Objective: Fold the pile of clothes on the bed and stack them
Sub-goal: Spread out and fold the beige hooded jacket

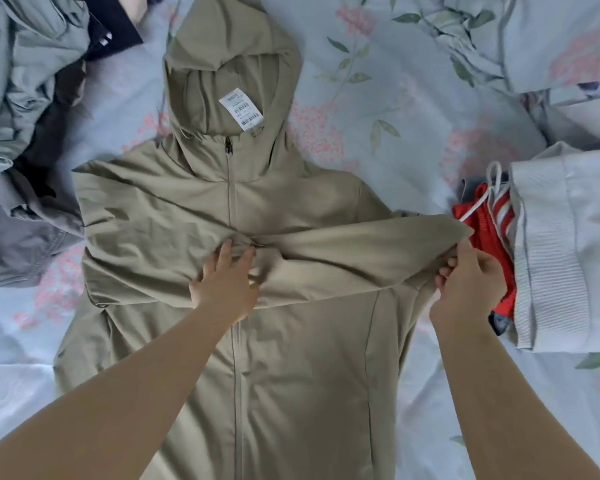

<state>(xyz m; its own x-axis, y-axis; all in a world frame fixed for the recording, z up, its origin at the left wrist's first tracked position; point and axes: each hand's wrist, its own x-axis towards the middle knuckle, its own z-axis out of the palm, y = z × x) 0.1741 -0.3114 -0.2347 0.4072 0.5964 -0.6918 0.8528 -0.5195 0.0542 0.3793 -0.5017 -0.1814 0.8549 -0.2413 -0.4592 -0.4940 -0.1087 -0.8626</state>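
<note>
Here a khaki jacket (274, 375) lies front up and zipped on the floral bedsheet (395, 98), its hood (229, 64) pointing away from the person and a white label (239, 110) showing inside the collar. One sleeve (343, 251) is folded across the chest, running from the jacket's right-hand edge to the zip line. The left hand (226, 282) lies flat on the cuff end of that sleeve, fingers straight and spread, pressing it against the chest and holding nothing. The right hand (468, 282) has its fingers curled and pinches the sleeve's fold at the jacket's outer edge, lifting the cloth slightly off the bed. Just beside that hand sits a small stack: a red garment (482, 223) with white stripes, partly under a pale ribbed garment (561, 237), so the gap between the jacket's edge and the stack is narrow. On the other side, a loose pile of unfolded clothes (21, 98) in grey-green, grey and dark blue crowds the jacket's far shoulder, its edge touching or nearly touching there. Bare sheet shows above the right shoulder beside the hood, and in a strip along the jacket's lower left side. The hem runs out of view at the bottom.
</note>
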